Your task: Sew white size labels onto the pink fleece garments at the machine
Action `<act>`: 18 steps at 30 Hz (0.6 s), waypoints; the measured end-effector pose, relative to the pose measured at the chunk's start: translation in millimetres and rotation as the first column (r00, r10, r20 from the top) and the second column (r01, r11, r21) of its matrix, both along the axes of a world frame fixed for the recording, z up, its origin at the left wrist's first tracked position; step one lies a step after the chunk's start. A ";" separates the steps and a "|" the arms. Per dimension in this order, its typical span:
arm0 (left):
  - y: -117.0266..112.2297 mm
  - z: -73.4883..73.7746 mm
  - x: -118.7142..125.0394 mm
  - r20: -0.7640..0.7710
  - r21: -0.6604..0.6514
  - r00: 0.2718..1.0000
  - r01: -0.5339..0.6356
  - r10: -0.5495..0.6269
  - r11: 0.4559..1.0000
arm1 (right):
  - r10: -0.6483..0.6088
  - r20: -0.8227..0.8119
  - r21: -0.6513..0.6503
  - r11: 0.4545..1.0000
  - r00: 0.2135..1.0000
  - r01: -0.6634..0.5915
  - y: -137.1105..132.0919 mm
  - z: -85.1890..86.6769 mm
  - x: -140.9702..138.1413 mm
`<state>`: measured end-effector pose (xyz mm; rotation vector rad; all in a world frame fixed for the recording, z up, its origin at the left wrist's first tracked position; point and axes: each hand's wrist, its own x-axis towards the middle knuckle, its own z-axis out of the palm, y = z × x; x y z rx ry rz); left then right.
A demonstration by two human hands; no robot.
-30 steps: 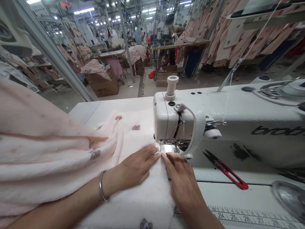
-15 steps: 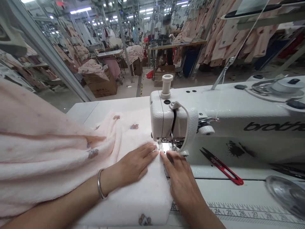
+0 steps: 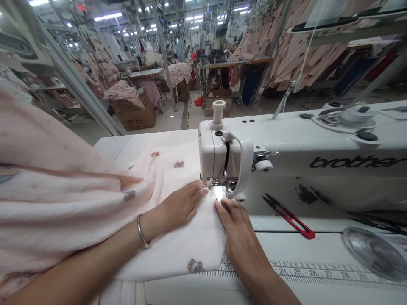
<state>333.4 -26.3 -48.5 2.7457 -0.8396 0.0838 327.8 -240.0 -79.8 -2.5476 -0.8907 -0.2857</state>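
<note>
Left hand point(image 3: 178, 207) and right hand point(image 3: 237, 231): both open, flat on pink fleece fabric point(image 3: 178, 237), gripping nothing. Fingertips beside needle of white sewing machine point(image 3: 286, 152). Red thread snips point(image 3: 288, 215) lie right.

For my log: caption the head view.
Left hand and right hand press pink fabric flat at the sewing machine; red snips beside.

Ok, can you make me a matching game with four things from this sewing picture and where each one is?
Things:
1. red snips
2. bracelet
3. ruler marks
4. left hand

Places:
A. around the left wrist
B. flat on the pink fabric
C. along the front edge of the table
D. lying on the sewing machine's bed

Pairs: 1-D, 2-A, 3-C, 4-B.
</note>
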 end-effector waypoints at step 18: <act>52.2 5.2 -94.4 0.054 0.130 0.909 -0.417 0.414 0.899 | -0.018 0.117 0.036 0.999 0.993 0.014 -60.9 0.6 -26.2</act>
